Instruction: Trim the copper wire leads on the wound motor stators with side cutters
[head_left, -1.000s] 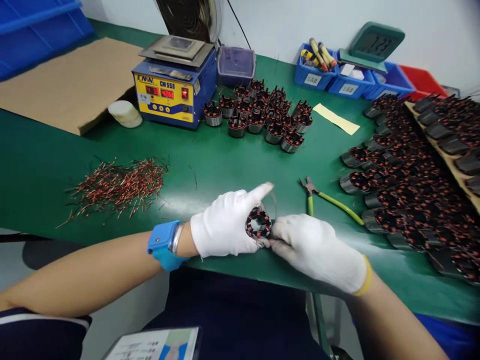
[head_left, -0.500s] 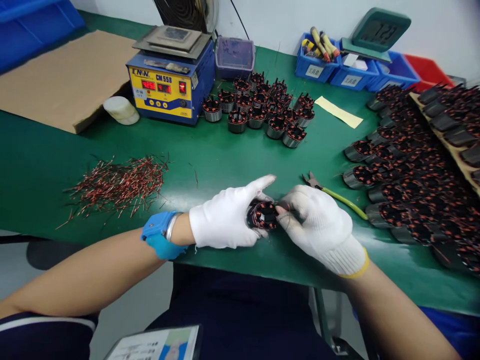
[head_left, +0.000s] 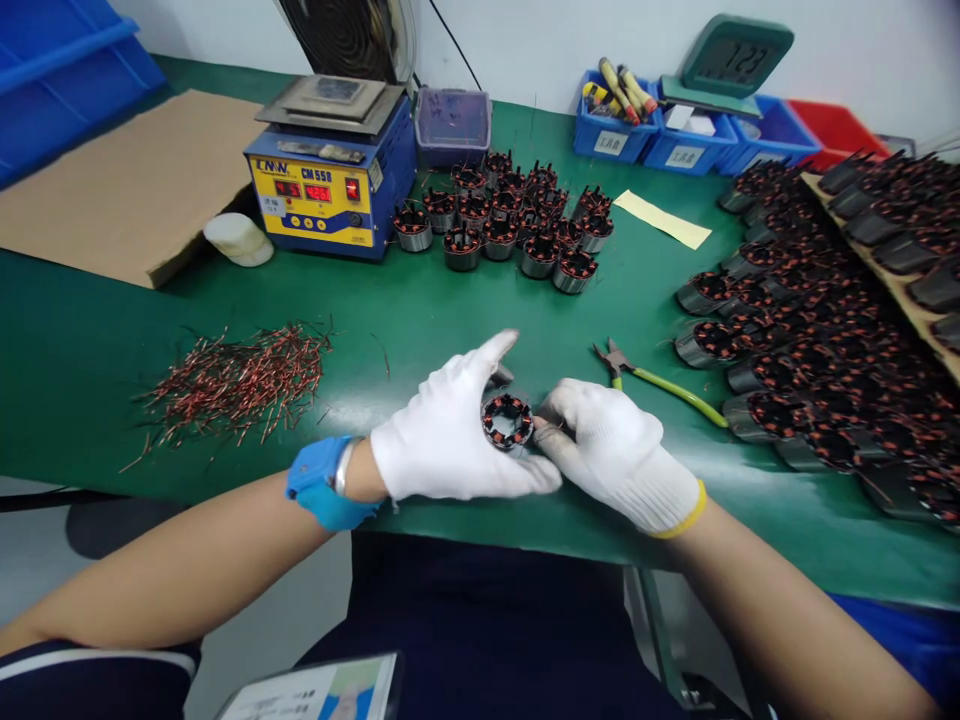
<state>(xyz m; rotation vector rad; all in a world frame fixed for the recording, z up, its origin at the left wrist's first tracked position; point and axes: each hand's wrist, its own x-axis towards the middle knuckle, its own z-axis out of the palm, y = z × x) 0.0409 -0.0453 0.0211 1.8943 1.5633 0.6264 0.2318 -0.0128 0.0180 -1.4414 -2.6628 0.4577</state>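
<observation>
Centre frame, the gloved left hand [head_left: 461,430] has its grip round a wire-wound ring [head_left: 507,421], open end facing up, over the green surface [head_left: 360,300]! The right hand [head_left: 604,440] pinches in at the ring's right edge, its grip narrow; whether it holds a wire, I cannot tell. Green-handled cutters [head_left: 660,385] lie right of centre, copper clippings [head_left: 236,385] at left.

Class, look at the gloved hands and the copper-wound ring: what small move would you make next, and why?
I would probably turn the copper-wound ring slightly in the left hand, offering the right hand a fresh stretch of rim. The left hand cradles the ring, open centre in view, while the right hand's fingertips are at its right edge.
</observation>
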